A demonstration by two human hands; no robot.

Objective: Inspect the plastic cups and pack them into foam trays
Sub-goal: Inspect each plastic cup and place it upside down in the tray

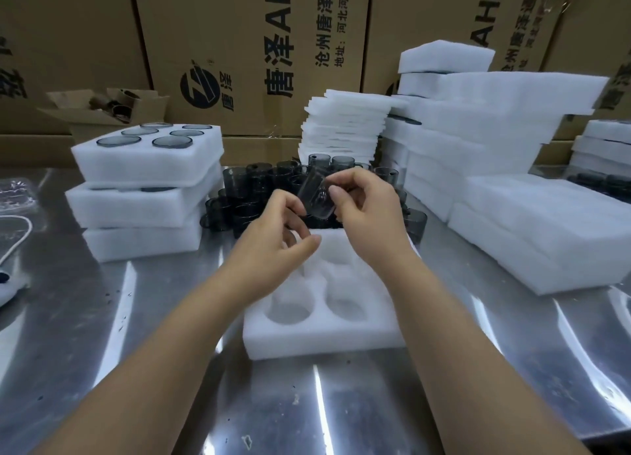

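Smoky clear plastic cup (316, 195), held tilted in mid-air between two bare hands; the right hand (363, 212) pinches it between thumb and fingertips at its upper side; the left hand (281, 225) curls in at its lower edge, fingertips at or against the wall, and whether they truly grip it cannot be told. This looks like the inspecting step, the cup being turned for a look before packing. Directly below the grip, nearer the person, lies a white foam tray (321, 338) on a shiny steel table (136, 318); the round pockets that show are all bare, so this tray seems not yet started. Just beyond the grip stands a crowd of loose cups (246, 188), dark and upright, many of them; these appear to be the work left to do. Off to the left of the grip sits a stack of filled trays (146, 167); the top one shows six cup rims seated in its pockets, and a dark rim peeks from the one beneath; this is the finished part, as far as can be seen. To the right of the grip and behind it rise piles of spare foam (546, 236), with thinner sheets among them. Brown cardboard boxes (239, 44) with printed lettering wall off the far side. By this reckoning the job is partly done, with much left.
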